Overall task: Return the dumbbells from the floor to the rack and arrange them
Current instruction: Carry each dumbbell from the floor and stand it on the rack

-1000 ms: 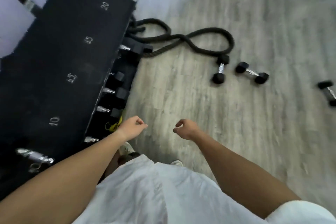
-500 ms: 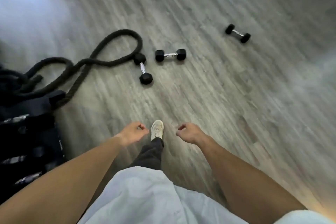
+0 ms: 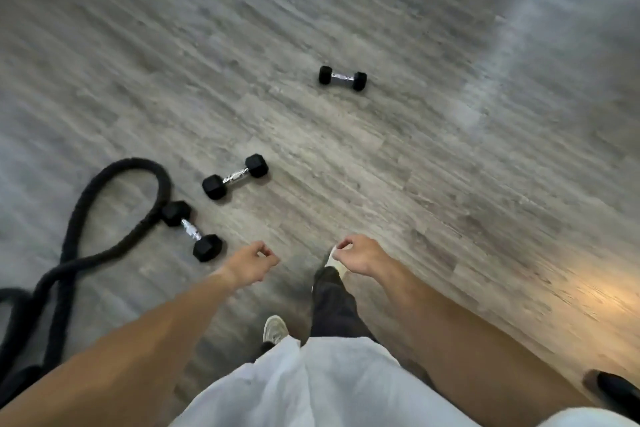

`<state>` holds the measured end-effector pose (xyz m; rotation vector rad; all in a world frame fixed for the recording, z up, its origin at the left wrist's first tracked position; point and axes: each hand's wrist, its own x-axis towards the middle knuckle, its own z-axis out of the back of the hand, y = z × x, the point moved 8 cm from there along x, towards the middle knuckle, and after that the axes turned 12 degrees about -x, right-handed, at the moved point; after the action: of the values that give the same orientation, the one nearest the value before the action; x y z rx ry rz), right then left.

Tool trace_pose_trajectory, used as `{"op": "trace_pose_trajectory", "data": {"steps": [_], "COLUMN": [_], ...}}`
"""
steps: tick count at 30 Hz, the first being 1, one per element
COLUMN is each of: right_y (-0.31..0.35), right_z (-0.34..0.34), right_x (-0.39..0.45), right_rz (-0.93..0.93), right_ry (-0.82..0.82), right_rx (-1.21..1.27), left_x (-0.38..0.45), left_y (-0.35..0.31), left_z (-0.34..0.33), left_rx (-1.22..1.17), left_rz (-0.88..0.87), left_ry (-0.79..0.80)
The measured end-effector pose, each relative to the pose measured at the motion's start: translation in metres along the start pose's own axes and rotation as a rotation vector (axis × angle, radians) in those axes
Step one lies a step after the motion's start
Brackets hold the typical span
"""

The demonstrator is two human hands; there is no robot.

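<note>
Three black hex dumbbells with chrome handles lie on the grey wood floor. The nearest dumbbell [image 3: 191, 230] lies left of centre, one end against the rope loop. A second dumbbell [image 3: 235, 176] lies just beyond it. The third dumbbell [image 3: 342, 78] lies farther off, near the middle. My left hand [image 3: 250, 263] hangs loosely curled, empty, a little right of the nearest dumbbell. My right hand [image 3: 358, 255] is also loosely curled and empty, above my forward foot. The rack is out of view.
A thick black battle rope [image 3: 100, 218] loops across the floor at the left. My white shoes [image 3: 274, 328] and dark trousers show below the hands. A dark object [image 3: 620, 388] sits at the lower right edge.
The view has swung away from the rack, which has left the frame. I have stepped closer to the dumbbells, which now lie nearer. Both hands stay empty.
</note>
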<state>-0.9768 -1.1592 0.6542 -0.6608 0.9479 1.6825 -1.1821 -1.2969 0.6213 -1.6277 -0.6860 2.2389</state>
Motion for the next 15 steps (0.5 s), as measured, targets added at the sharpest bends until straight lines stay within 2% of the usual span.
{"op": "trace_pose_trajectory", "data": {"steps": [10, 15], "right_y": [-0.007, -0.007], "right_z": [0.202, 0.291], "right_x": [0.150, 0.205], "right_rz": [-0.024, -0.034], "right_ry": [-0.026, -0.033], "right_rx": [0.055, 0.015], "left_x": [0.146, 0.199], "left_y": [-0.209, -0.302], "left_z": [-0.001, -0.007], "left_rx": [0.146, 0.123], "left_rz": [-0.012, -0.028], "left_ry": [-0.003, 0.013]}}
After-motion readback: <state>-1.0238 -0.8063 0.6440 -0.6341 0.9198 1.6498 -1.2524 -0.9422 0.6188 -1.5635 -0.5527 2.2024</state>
